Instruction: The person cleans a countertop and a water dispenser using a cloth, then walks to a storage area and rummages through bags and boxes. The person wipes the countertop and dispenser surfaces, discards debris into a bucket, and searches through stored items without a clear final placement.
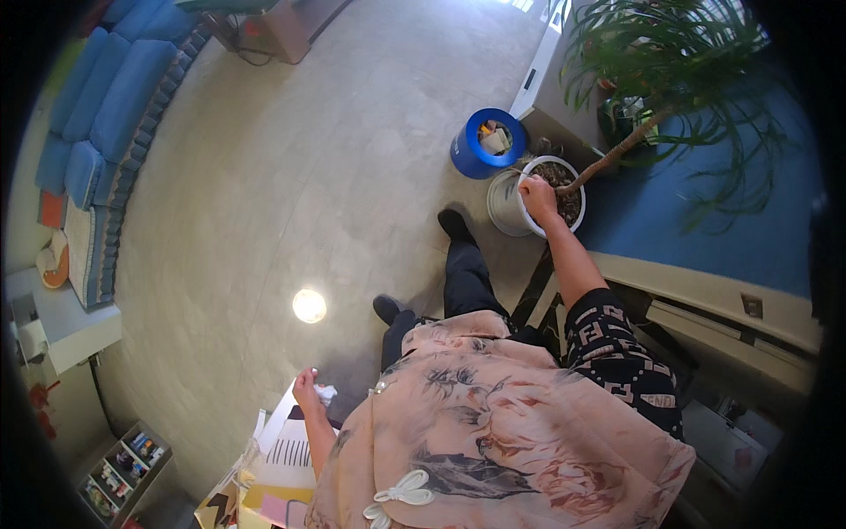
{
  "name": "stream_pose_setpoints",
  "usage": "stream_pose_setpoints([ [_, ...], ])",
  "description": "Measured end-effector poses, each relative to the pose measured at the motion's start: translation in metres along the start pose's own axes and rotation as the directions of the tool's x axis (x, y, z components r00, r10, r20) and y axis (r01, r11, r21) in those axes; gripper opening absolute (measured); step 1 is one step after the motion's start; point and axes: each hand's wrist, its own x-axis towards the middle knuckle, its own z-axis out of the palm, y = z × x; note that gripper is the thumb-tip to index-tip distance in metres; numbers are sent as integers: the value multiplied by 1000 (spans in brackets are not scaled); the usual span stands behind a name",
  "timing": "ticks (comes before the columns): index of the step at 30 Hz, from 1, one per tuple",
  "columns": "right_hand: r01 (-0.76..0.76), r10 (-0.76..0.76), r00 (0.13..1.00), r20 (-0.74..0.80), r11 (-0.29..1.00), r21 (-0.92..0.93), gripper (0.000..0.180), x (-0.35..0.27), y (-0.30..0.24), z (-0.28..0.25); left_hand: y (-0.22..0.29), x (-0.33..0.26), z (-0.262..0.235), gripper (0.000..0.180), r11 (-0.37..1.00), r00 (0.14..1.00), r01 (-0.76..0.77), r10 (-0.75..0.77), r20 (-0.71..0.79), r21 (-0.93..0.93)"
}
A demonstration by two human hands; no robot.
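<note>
My right hand [539,197] reaches out over a white plant pot [577,216] with dark, pebbly soil. Its fingers are curled closed at the pot's left rim. Whatever they hold there, rim or something small, is hidden by the hand. Out of the pot leans a brown trunk [610,159] with long, narrow green leaves [665,53]. Low on the left, my left hand [306,390] is closed around a crumpled white tissue [325,394], part of which sticks out beside the fingers.
A blue bin [476,163] with rubbish inside stands just beyond the pot. A blue sofa [115,97] lines the far left. Beside my left arm is a box [273,498] with papers; an organiser with small items [128,472] stands lower left. A cabinet [564,88] is behind the bin.
</note>
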Motion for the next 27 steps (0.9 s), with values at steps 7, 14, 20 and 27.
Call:
stream_pose_setpoints([
  [7, -63, 55, 989, 136, 996, 59, 3, 130, 110, 76, -50, -62, 85, 19, 928, 992, 102, -120, 28, 360],
  [14, 1, -26, 958, 285, 996, 87, 4, 222, 212, 155, -21, -137, 224, 22, 795, 897, 397, -442, -8, 459],
  [20, -1, -30, 911, 410, 997, 75, 5, 254, 273, 220, 22, -141, 299, 20, 700, 846, 476, -530, -60, 532],
  [27, 31, -59, 928, 368, 996, 82, 3, 273, 280, 272, -11, -155, 304, 17, 702, 825, 488, -565, -11, 519],
])
